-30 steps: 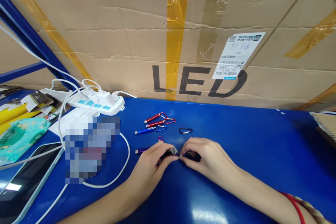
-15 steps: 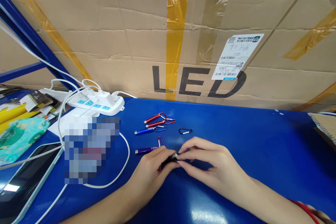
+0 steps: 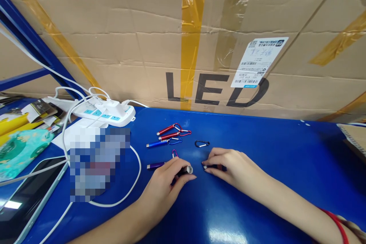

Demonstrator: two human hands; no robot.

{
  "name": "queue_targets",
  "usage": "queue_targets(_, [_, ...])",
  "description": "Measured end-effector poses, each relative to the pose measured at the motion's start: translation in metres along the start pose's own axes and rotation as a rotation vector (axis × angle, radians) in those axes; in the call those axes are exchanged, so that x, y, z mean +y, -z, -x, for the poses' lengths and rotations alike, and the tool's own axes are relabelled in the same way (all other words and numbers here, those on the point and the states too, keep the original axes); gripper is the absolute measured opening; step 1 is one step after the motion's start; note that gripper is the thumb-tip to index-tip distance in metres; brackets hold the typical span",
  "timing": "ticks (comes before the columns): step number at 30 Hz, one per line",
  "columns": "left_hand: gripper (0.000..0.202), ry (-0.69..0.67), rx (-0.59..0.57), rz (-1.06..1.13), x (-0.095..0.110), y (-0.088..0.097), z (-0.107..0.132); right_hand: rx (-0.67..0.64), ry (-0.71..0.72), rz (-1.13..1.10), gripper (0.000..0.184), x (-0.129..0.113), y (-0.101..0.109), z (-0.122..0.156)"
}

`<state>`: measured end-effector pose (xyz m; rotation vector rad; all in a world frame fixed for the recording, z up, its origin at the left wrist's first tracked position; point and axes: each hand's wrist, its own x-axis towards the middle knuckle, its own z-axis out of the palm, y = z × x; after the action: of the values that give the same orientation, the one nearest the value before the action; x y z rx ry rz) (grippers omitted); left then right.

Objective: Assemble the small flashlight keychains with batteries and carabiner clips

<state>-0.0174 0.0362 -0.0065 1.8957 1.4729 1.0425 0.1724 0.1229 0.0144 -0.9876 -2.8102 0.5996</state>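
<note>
Left hand [image 3: 167,177]: thumb and fingers clamped on the dark tube.
Dark tube [image 3: 188,169]: in the left hand, silver end facing the right hand; judged light, stiff and slick like metal, best gripped along the barrel with the rim left free.
Small piece [image 3: 205,167]: in the right fingertips, apart from the tube's end; mostly covered, so perhaps a dark part with a shiny tip; likely light and easily dropped, suited to a pinch at its sides.
Right hand [image 3: 233,164]: thumb and fingers together on that piece.
Worktop [image 3: 286,152]: glossy blue and hard-looking; round barrels could roll on it.
Worktop, left: phone [image 3: 31,190], then white power strip [image 3: 122,119] with looping cables.
Worktop, middle: purple penlight [image 3: 154,166] by the left hand; blue penlight [image 3: 158,143], two red penlights [image 3: 169,135] and black carabiner [image 3: 197,145] beyond the hands.
Behind: large taped cardboard box [image 3: 148,53] marked LED.
</note>
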Motion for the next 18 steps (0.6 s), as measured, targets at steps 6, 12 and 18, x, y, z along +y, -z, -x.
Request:
queue_targets(6, [0.008, -0.032, -0.020, 0.012, 0.0001, 0.0011, 0.0004, -0.007, 0.030, -0.086, 0.011, -0.0008, -0.0025, -0.0019])
queue_targets(12, [0.010, -0.093, -0.023, 0.029, 0.0017, 0.0016, 0.0013, -0.082, -0.127, -0.142, 0.006, -0.0011, -0.0006, -0.0039])
queue_targets(18, [0.013, -0.074, -0.055, 0.055, -0.0022, -0.0017, 0.0039, -0.096, -0.162, -0.149, 0.008, 0.0018, -0.0024, 0.0021])
